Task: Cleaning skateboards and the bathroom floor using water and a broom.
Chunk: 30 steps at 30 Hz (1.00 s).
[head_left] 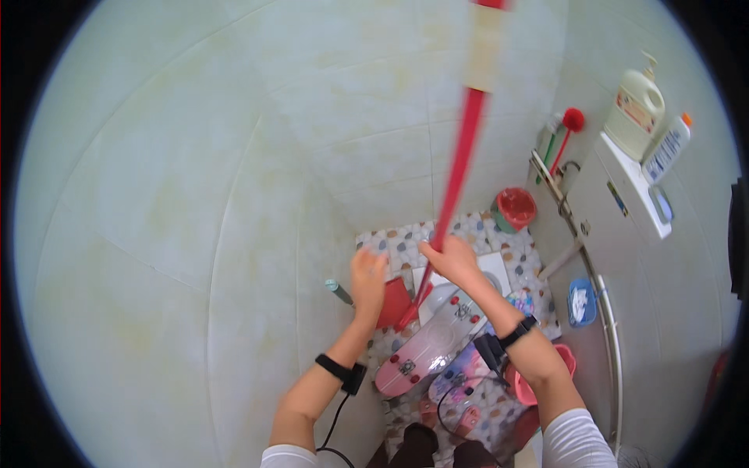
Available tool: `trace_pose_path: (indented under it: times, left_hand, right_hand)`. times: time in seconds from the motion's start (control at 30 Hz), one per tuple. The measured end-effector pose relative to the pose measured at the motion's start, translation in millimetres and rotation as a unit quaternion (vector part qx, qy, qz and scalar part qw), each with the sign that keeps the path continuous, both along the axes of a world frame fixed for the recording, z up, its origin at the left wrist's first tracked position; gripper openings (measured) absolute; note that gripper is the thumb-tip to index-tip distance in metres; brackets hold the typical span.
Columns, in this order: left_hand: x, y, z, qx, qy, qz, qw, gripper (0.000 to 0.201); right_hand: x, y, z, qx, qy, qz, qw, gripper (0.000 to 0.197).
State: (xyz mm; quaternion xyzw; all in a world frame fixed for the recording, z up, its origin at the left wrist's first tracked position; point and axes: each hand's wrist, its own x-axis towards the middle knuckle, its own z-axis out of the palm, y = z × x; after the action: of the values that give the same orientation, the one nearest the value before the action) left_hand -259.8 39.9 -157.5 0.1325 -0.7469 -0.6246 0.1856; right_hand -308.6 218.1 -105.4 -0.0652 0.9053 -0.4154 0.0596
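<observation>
My right hand (454, 260) is closed round a long red pole (462, 160) with a pale yellow band near its upper end. The pole slants down to a red head (413, 308) close to the floor; the exact kind of tool is unclear. To the left, my left hand (368, 279) is raised, slightly blurred, its fingers loosely bent and apart with nothing visible in them. A red dustpan-like piece (395, 301) lies beyond that wrist, and a teal-and-grey handle (339, 292) sticks out beside it. Below my hands lies a pink skateboard (417, 355), red wheels up, across the white squat toilet (491, 269).
A purple patterned skateboard (460, 381) lies beside the pink one, near a pink basin (566, 363). Tiled wall (257, 195) stands close on the left. A red-and-green bucket (512, 209) is in the far corner. Bottles (636, 113) stand on the white cistern (620, 195) at right.
</observation>
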Motion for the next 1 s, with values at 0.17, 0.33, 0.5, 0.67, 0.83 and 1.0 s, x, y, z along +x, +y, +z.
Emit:
trace_pose_path:
  times: [0.17, 0.33, 0.5, 0.67, 0.83, 1.0]
  left_hand:
    - [20, -122, -175, -0.275, -0.309, 0.339, 0.845, 0.066]
    - [-49, -141, -185, -0.241, -0.188, 0.219, 0.927, 0.045]
    - [-101, -163, -167, -0.278, -0.101, 0.118, 0.948, 0.025]
    - [-166, -143, -130, -0.329, -0.052, -0.090, 0.938, 0.025]
    - [-172, -130, -138, -0.288, -0.068, 0.001, 0.955, 0.055]
    - [-135, -118, -173, -0.170, 0.018, 0.139, 0.976, 0.078]
  right_hand:
    - [35, 40, -45, -0.057, -0.124, 0.024, 0.990, 0.035]
    - [61, 61, -67, -0.215, -0.204, -0.070, 0.952, 0.026]
    - [77, 36, -31, -0.209, -0.185, -0.039, 0.959, 0.026]
    - [25, -23, -60, -0.258, -0.196, -0.130, 0.937, 0.027]
    - [-69, -116, -80, -0.135, -0.068, -0.062, 0.987, 0.037]
    - [-127, -197, -69, -0.253, -0.063, -0.039, 0.965, 0.049]
